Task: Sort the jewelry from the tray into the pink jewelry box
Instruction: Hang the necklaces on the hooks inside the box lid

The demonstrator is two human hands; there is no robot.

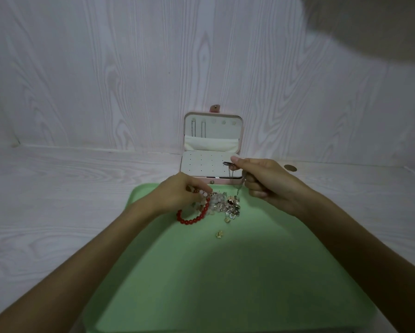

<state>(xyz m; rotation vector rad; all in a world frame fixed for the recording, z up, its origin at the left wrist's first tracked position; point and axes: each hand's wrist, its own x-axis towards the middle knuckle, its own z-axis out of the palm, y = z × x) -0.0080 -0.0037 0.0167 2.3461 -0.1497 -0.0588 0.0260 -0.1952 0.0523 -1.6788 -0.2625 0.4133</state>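
While most of the jewelry (222,205) sat in a small heap at the far end of the green tray (225,284), one thin chain (231,173) was already lifted out of it. The right hand (265,182) pinched the chain's top end between thumb and finger, with the other fingers curled in, and the chain hung down toward the heap. It looked like the hand held it high so it could come free without dragging other pieces along.

The left hand (180,192) rested on the heap with its fingers bent around some pale beads (204,193). I think it was holding the heap down so only the chain came up. A red bead bracelet (193,216) lay just beside that hand, half in the heap. A little gold piece (219,234) lay alone, a bit nearer on the tray.

Just behind the tray, the pink jewelry box (213,150) stood open on the white counter (57,200). Its lid leaned up against the wall (105,68). Two chains (198,129) already hung from hooks in the lid, and three more hooks looked bare, so the lifted chain may belong there. The flat white panel with tiny holes was probably for earrings. Most of the sorting still looked left to do.

A small round brown thing (290,168) lay on the counter to the right of the box. I could not tell what it was.
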